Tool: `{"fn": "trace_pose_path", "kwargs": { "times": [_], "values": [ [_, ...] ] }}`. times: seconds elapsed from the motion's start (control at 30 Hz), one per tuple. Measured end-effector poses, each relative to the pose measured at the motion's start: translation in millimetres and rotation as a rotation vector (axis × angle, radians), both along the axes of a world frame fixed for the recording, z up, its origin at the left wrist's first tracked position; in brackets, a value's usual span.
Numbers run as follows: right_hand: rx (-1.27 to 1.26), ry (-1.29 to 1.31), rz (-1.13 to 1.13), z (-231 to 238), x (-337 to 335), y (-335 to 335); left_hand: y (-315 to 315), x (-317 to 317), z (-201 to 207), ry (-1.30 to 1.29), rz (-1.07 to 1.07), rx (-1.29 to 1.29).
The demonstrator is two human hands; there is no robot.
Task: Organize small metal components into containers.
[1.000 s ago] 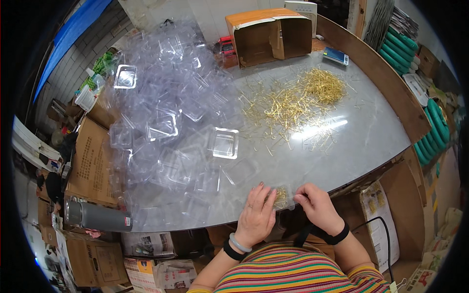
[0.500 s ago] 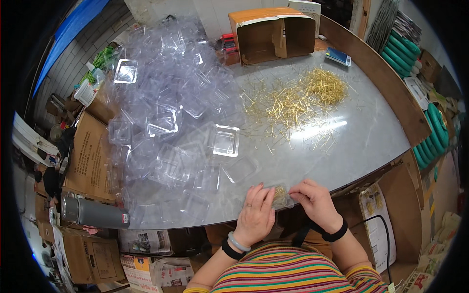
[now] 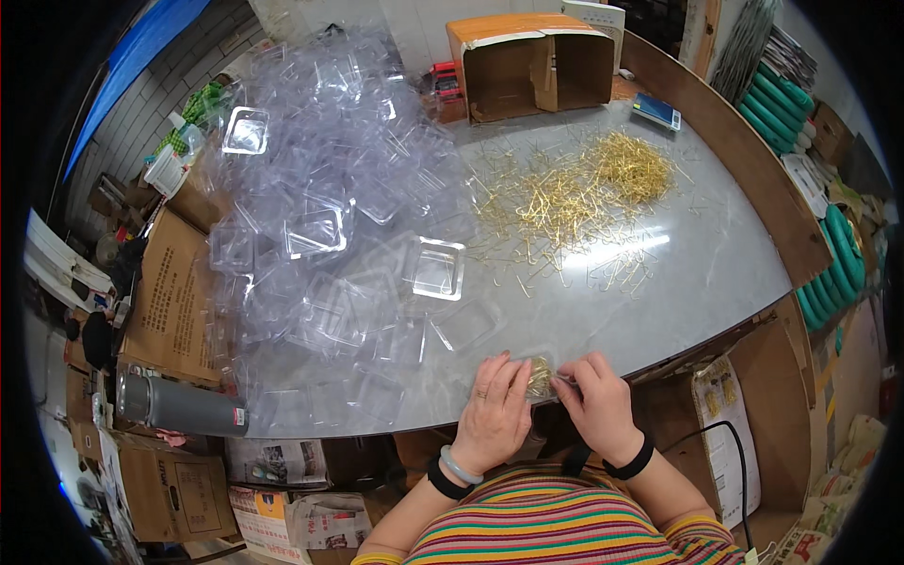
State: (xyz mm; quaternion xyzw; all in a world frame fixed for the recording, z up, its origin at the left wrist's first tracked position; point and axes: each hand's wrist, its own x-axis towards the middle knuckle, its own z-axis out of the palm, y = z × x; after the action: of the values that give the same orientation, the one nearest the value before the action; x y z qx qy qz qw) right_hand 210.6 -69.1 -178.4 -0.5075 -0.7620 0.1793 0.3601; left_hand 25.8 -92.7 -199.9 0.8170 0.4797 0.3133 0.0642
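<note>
Tabletop (image 3: 612,325), grey and glossy, spreads beneath everything, its near edge curving past the person's striped top (image 3: 546,513). Next in size comes the pile of clear plastic boxes (image 3: 315,193) on its left half, which looks the same as a second ago, as does the orange-topped cardboard box (image 3: 513,80) at the far side. The heap of gold hooks (image 3: 631,169) on the right half shows no visible change either. What has changed is the right hand (image 3: 603,410): it has swung slightly left and turned inward, with thumb and bent fingers gathered at the right rim of the work. Whether they pinch that rim or merely touch it, I cannot tell. The left hand (image 3: 494,410) stays back-up, fingers extended and close together over the left part; how firmly it presses is hidden. Between the two, at the table's near edge, lies the small clear box (image 3: 547,359), with gold pieces (image 3: 540,379) showing in it. The shift probably means that the handling now centres on its right side while the left hand steadies it.
</note>
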Motion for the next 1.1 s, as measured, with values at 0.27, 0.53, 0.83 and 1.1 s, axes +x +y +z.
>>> {"fn": "trace_pose_path", "kwargs": {
  "times": [0.27, 0.53, 0.83, 1.1],
  "values": [
    [-0.09, -0.061, 0.14, 11.3, 4.7, 7.8, -7.6, -5.3, -7.3, -0.277, 0.01, -0.116],
    [-0.201, -0.012, 0.226, 17.6, 11.5, 18.0, -0.5, -14.3, -5.5, -0.337, 0.001, -0.183],
    [-0.022, -0.075, 0.186, 24.7, -4.6, 14.0, 1.4, -13.5, -2.9, -0.353, -0.018, -0.195],
    [0.267, -0.366, 0.23, 16.5, -13.6, 13.1, -1.8, -12.4, -4.1, -0.365, 0.043, -0.173]
  ]
}}
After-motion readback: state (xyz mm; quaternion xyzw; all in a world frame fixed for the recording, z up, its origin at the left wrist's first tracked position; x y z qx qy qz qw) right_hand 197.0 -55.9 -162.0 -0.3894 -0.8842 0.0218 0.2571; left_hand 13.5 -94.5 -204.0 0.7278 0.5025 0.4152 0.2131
